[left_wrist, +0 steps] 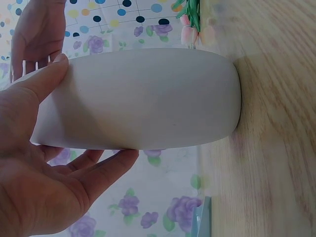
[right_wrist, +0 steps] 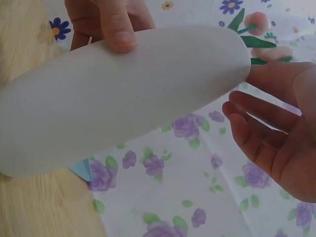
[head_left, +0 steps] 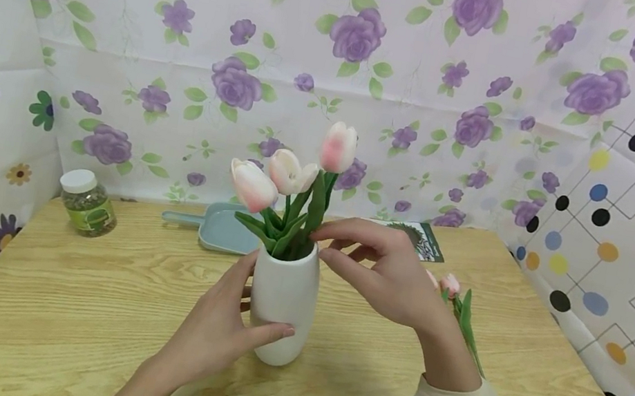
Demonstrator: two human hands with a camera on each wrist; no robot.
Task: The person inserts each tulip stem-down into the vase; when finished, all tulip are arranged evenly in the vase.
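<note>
A white vase (head_left: 283, 304) stands on the table holding several pale pink tulips (head_left: 293, 173) with green leaves. My left hand (head_left: 216, 325) grips the vase from its left side; in the left wrist view the thumb (left_wrist: 49, 74) lies along one side and fingers spread along the other. At the vase mouth, my right hand (head_left: 383, 272) has its index fingertip right at the leaves and rim, with the thumb just below. The right wrist view shows its other fingers (right_wrist: 247, 123) loosely bent beside the rim, with nothing seen between them.
More tulips (head_left: 450, 287) lie on the table (head_left: 143, 337) to the right, partly behind my right forearm. At the back are a blue dustpan (head_left: 221, 227), a white-lidded jar (head_left: 88, 205) and a printed sheet (head_left: 433, 242). Patterned cloth walls (head_left: 304, 49) enclose the table.
</note>
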